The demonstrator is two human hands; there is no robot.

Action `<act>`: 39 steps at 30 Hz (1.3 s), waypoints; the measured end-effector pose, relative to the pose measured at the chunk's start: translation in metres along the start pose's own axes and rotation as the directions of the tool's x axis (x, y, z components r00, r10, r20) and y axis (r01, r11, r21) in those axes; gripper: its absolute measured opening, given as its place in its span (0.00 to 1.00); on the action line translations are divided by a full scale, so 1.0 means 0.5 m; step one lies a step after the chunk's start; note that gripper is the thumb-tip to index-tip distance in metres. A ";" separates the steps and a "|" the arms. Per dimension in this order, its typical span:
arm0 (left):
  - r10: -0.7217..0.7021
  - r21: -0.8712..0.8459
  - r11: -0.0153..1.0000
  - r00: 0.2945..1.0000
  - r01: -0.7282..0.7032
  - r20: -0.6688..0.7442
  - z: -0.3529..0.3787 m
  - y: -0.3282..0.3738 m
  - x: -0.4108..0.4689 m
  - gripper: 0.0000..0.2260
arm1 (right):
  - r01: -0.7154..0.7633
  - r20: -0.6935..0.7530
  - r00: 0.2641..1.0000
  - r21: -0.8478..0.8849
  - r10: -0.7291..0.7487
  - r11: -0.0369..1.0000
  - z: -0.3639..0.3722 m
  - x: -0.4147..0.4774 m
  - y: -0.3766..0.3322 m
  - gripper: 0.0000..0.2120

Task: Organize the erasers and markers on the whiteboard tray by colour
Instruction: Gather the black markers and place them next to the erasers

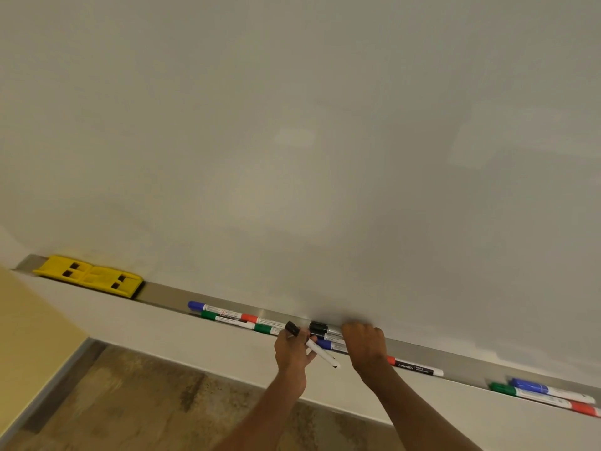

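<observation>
A metal whiteboard tray (455,361) runs from upper left to lower right below the whiteboard. My left hand (292,351) holds a black-capped white marker (317,348) just in front of the tray. My right hand (364,345) rests in the tray over a cluster of markers: black-capped ones (318,327) and a blue-capped one (325,344); whether it grips any is hidden. Left of the hands lie blue (196,305), green (208,315), red (249,318) and green (263,328) capped markers. A red-capped marker (416,367) lies right of my right hand.
Two yellow erasers (87,275) sit side by side at the tray's left end. At the far right lie a green marker (502,388), a blue marker (527,385) and a red cap (585,409). Below is a pale ledge (195,340), then brown floor (130,402).
</observation>
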State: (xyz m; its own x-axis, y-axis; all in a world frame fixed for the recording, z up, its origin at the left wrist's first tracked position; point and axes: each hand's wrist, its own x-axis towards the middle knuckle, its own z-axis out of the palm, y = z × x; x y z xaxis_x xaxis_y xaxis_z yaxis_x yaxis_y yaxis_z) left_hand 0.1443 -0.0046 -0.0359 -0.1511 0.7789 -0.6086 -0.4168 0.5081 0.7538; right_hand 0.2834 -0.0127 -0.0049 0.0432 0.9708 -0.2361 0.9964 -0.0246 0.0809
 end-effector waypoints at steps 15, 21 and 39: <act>0.006 -0.076 0.997 1.000 -0.004 0.024 0.025 0.003 0.002 0.15 | -0.155 -0.057 0.985 0.140 0.165 0.978 0.036 -0.038 0.079 0.12; -0.035 -0.140 0.989 0.995 0.048 0.090 0.036 -0.015 -0.016 0.14 | -0.187 -0.022 0.981 0.129 0.191 0.974 0.043 -0.049 0.111 0.08; -0.169 -0.154 0.969 0.972 0.195 0.166 0.108 -0.074 -0.059 0.14 | -0.175 -0.228 0.919 0.496 0.322 0.850 0.065 -0.083 0.150 0.12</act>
State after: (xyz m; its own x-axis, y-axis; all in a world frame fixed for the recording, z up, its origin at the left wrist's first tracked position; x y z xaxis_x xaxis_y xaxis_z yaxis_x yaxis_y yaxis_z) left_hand 0.2127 -0.0264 -0.0326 0.0723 0.7316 -0.6779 -0.5711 0.5876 0.5732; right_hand 0.3587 -0.0624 -0.0207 0.3441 0.9385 0.0296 0.8757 -0.3094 -0.3706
